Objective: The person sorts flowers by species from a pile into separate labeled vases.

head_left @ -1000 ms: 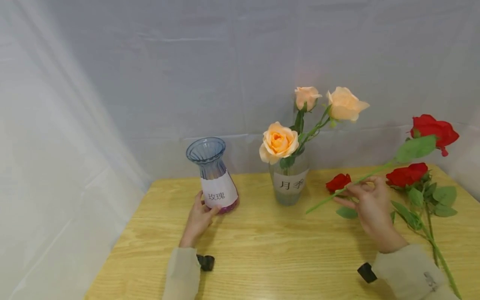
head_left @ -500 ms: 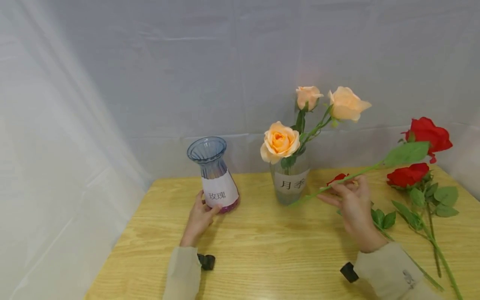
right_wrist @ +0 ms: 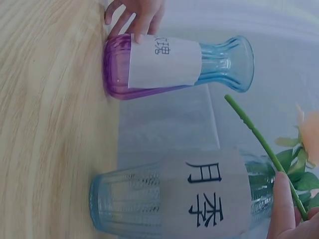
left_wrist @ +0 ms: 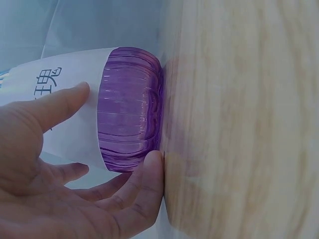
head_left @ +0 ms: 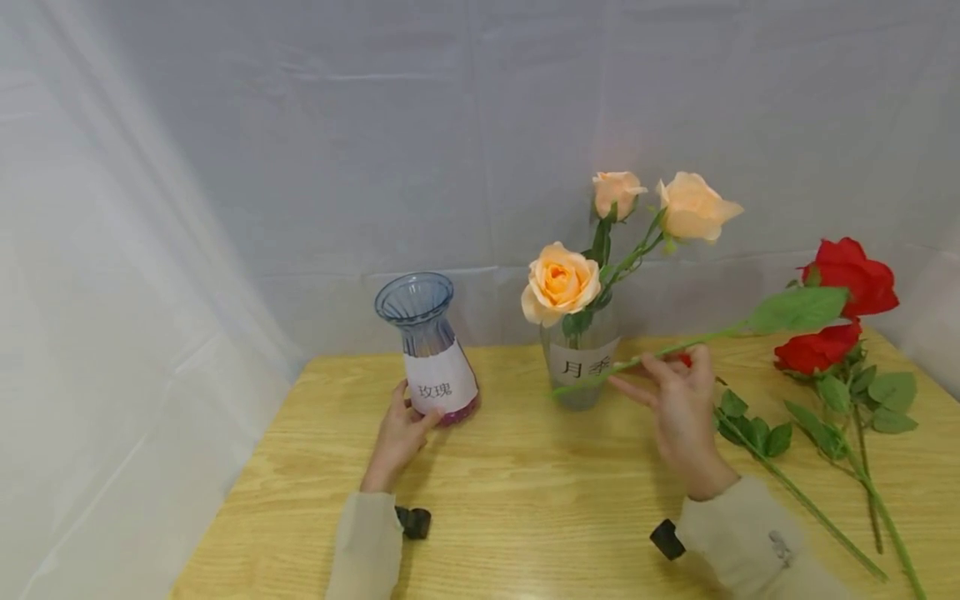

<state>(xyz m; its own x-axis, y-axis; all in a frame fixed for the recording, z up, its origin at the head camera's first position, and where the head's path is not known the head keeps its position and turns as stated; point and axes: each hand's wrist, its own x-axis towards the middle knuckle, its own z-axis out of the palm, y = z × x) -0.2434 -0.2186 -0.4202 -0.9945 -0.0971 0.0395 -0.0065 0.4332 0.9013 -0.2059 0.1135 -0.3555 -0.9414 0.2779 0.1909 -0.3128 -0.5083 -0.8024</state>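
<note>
My left hand point(head_left: 397, 446) holds the blue-and-purple glass vase point(head_left: 442, 379) low on its left side. In the left wrist view the thumb lies over the white paper label and the fingers curl by the purple base point(left_wrist: 127, 109), which stands on the table. My right hand point(head_left: 682, 417) pinches the green stem of a red rose point(head_left: 855, 277). The bloom points up and right, and the stem's bare end slopes down leftward, overlapping the clear vase's label in the head view. In the right wrist view, the stem tip point(right_wrist: 232, 102) points toward the mouth of the blue-and-purple vase.
A clear glass vase point(head_left: 577, 367) with a label holds several peach roses point(head_left: 558, 285) between my hands. More red roses point(head_left: 817, 348) lie at the right of the wooden table point(head_left: 525, 500); one bloom is mostly hidden behind my right hand. White sheeting hangs behind.
My right hand has moved left with the red rose, its stem end passing in front of the clear vase. The left hand and its vase stay almost where they were.
</note>
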